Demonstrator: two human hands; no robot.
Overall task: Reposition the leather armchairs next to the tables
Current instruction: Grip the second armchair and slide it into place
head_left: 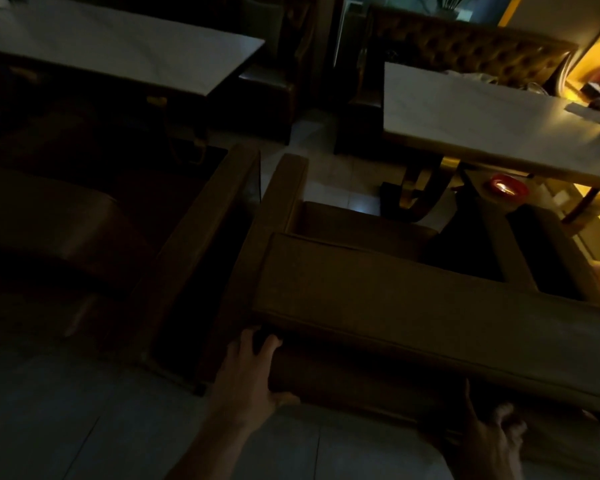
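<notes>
In dim light a brown leather armchair [395, 299] stands right in front of me, its back toward me and its seat facing the right white table [482, 112]. My left hand [253, 372] grips the left corner of the chair's back, fingers wrapped around the edge. Under the right side of that back, my right hand [492, 434] curls against the leather. A second leather armchair [84, 230] stands just to the left, arm nearly touching the first, facing the left white table [118, 46].
A tufted bench [465, 46] runs behind the right table, with papers and small items on the tabletop's far right. A red glowing ashtray-like dish [508, 187] sits on a low surface under that table. Pale tiled floor [84, 410] lies below me.
</notes>
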